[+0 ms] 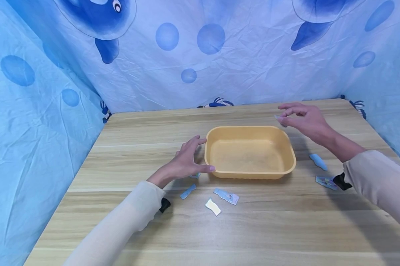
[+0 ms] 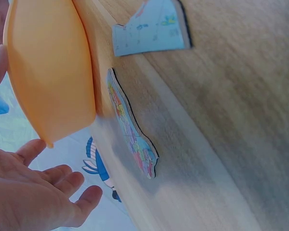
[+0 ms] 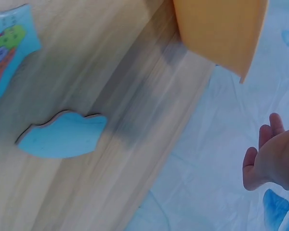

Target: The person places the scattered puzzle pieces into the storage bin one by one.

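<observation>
A yellow plastic tray (image 1: 250,174) stands mid-table. My left hand (image 1: 183,159) is spread at its left end, thumb and a fingertip touching the rim, the other fingers loosely extended. Above and beyond the tray's far right corner, my right hand (image 1: 306,120) pinches a small thin pale piece (image 1: 283,125) between thumb and finger; its printed face cannot be made out. Flat puzzle pieces lie around: a printed piece (image 2: 130,130) and another pale blue one (image 2: 149,31) by the left hand, a plain blue piece (image 3: 65,137) and a colourful piece (image 3: 7,53) below the right arm.
Nearer the front lie a blue-and-lilac piece (image 1: 226,196) and a whitish piece (image 1: 213,207). The wooden table (image 1: 270,229) meets a blue sea-print cloth (image 1: 246,85) at the back and both sides. Black devices (image 1: 342,181) are worn at the wrists.
</observation>
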Demonstrator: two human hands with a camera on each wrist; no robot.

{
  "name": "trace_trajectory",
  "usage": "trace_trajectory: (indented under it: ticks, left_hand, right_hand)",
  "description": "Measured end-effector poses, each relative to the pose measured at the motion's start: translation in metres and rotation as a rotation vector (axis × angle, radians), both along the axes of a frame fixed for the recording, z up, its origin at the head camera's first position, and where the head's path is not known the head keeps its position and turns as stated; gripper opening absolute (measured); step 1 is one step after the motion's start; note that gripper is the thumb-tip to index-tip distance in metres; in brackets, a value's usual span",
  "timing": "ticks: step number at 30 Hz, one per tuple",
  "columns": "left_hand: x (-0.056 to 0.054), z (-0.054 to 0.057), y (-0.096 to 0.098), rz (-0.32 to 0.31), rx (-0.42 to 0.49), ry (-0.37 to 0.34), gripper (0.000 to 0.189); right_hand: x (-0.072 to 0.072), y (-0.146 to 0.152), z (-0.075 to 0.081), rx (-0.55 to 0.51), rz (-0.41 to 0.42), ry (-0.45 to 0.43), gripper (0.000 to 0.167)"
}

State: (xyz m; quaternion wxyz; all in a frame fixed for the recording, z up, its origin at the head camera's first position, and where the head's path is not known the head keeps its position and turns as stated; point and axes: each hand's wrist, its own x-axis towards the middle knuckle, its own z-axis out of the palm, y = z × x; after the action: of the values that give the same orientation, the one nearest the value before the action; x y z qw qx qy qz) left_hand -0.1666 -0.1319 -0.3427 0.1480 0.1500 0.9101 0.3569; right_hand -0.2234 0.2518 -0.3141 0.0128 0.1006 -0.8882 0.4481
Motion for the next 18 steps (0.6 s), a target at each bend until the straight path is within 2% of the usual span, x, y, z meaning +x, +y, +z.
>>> trace_trajectory:
  ticks: [8, 18]
  left_hand:
    - [0.000, -0.001, -0.001, -0.002, -0.001, 0.008, 0.096]
    - [0.001, 0.000, 0.000, -0.001, 0.006, -0.003, 0.096]
  right_hand:
    - [-0.003, -0.016, 0.002, 0.004, -0.002, 0.013, 0.044]
    - [-0.004, -0.033, 0.003, -0.040, 0.060, 0.031, 0.037]
